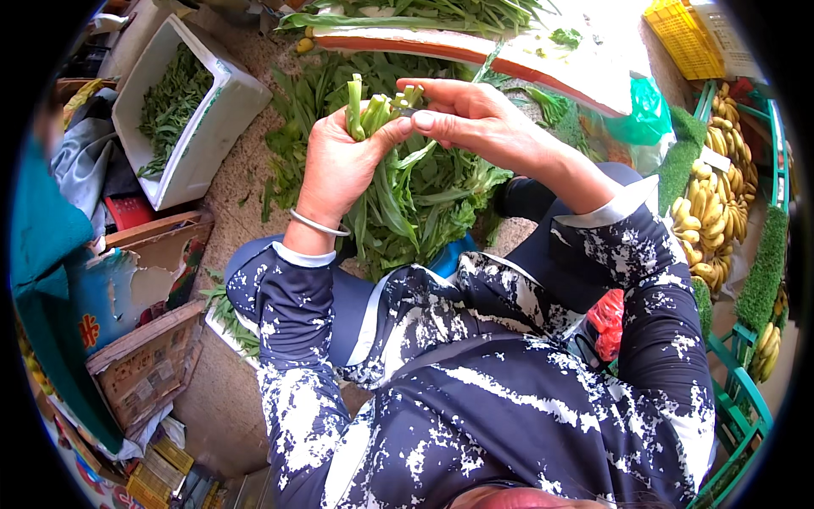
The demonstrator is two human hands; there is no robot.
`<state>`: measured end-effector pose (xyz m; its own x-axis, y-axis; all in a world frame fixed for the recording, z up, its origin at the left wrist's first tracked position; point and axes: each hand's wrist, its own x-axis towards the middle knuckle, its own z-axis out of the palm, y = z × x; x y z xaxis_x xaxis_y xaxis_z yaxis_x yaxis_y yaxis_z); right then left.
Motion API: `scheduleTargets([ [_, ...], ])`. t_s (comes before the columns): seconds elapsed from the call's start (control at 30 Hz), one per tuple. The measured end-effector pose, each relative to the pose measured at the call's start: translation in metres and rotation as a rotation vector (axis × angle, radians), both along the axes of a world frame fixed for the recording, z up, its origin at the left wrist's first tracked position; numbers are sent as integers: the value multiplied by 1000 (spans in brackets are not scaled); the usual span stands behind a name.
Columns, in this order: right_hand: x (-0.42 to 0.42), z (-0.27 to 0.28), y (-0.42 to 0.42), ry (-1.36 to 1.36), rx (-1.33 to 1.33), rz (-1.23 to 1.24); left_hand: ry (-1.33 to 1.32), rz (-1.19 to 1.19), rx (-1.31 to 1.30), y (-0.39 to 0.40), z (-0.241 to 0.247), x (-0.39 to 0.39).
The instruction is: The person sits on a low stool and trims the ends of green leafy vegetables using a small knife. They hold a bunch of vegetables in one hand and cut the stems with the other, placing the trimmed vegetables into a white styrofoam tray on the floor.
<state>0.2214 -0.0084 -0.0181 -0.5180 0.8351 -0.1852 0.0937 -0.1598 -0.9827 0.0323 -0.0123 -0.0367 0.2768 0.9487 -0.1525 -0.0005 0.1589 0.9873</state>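
My left hand, with a bangle at the wrist, grips a bunch of leafy green vegetables. The thick pale stem ends stick up above my fist, and the leaves hang below it. At the cut ends, my right hand pinches a small dark blade, most of it hidden by the thumb and fingers. The right thumb tip lies close to the left thumb. Beneath both hands a heap of loose greens spreads over the speckled floor.
A white foam box holding greens lies tilted at left, near wooden crates. Ahead is a white foam slab with a red edge, bearing long greens. At right are a green plastic bag and bananas.
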Motion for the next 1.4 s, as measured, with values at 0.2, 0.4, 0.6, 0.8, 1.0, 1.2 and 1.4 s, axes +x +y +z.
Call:
scheduleTargets([
  [0.2,-2,0,5,56,-65,-31,-23,27,33,-3,0,-1],
  [0.4,2,-8,15,-21,27,-10,-76,6,6,1,-3,-2],
  [0.6,13,-9,18,-175,15,49,-71,-22,-84,-2,-1,-5],
  [0.8,37,-31,21,-325,-13,-75,-118,12,-88,-4,11,-20],
  [1.0,28,-36,6,-124,-457,146,-120,9,-90,-5,8,-18],
  [1.2,14,-23,9,-166,-241,-33,-45,5,-51,-1,3,-12],
  [1.4,3,-5,8,-72,-49,-165,-19,-16,-1,-1,3,0],
])
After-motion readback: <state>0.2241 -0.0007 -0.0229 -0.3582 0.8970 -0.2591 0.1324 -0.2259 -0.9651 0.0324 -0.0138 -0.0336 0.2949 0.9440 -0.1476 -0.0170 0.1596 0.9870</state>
